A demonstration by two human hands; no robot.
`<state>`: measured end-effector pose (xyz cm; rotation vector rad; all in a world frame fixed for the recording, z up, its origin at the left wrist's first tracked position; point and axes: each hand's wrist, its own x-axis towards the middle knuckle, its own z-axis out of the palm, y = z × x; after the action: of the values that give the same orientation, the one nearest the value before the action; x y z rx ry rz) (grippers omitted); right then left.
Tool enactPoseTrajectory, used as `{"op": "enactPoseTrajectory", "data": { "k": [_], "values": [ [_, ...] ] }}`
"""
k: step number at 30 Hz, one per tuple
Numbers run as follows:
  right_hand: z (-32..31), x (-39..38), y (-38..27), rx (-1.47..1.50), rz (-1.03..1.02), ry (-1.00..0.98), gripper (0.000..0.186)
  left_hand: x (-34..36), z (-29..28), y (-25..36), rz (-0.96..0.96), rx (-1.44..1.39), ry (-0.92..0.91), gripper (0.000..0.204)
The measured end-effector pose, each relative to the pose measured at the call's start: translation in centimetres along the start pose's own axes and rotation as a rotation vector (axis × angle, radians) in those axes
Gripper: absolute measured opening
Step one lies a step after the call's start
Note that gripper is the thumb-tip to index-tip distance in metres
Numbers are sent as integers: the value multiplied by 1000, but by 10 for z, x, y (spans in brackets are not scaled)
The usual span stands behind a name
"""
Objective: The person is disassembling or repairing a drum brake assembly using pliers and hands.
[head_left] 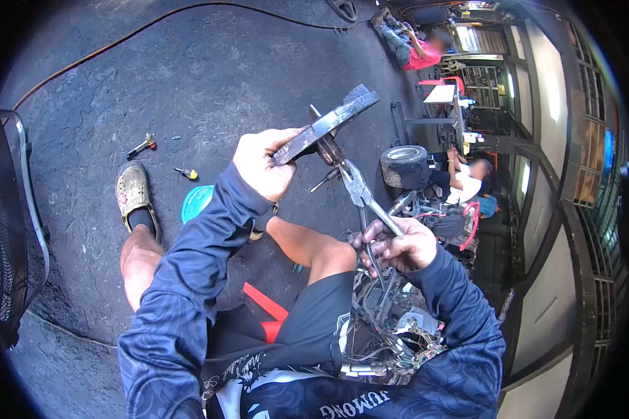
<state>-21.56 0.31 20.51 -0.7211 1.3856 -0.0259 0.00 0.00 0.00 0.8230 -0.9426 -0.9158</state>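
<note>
My left hand (264, 162) is closed around one end of a dark, flat metal bar (342, 115), raised in front of me and tilted up to the right. A short cylindrical metal piece (328, 149) with a thin pin crosses the bar; I cannot tell its exact kind. My right hand (400, 244) is wrapped around the handles of metal pliers (357, 187). Their jaws reach up to the lower end of the cylindrical piece and appear to touch it. Dark grime covers the fingers of my right hand.
On the floor lie a red-and-brass fitting (142, 145) and a small yellow-ended piece (186, 173). A turquoise container (197, 202) sits between my legs. At right are heaped wires and parts (398, 328) and a tire (404, 166). A fan (7, 230) stands left; several people sit farther off.
</note>
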Motion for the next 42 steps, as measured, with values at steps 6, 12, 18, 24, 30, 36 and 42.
{"op": "enactPoseTrajectory", "data": {
  "k": [6, 12, 18, 24, 30, 36, 42],
  "values": [
    [-21, -6, -5, 256, 14, -182, 39, 4, 3, 2, -63, -182, -8, 44],
    [-17, -8, -3, 335, 9, -310, 30, 2, -1, 0, -47, -349, -12, 45],
    [-2, -10, 3, 253, -20, -181, 29, 3, -4, -2, -26, -292, -30, 44],
    [8, -11, 1, 58, -62, -82, 34, 2, -7, 2, 36, -145, -25, 46],
    [-7, -10, -1, 323, -1, -224, 32, 2, -5, -3, 4, -213, -18, 47],
    [-7, -8, 3, 246, -2, -255, 28, 2, -11, 4, -29, -246, -41, 47],
    [4, 0, -7, -81, -64, -42, 39, 5, -7, -6, -97, -148, 46, 37]
  ]
}}
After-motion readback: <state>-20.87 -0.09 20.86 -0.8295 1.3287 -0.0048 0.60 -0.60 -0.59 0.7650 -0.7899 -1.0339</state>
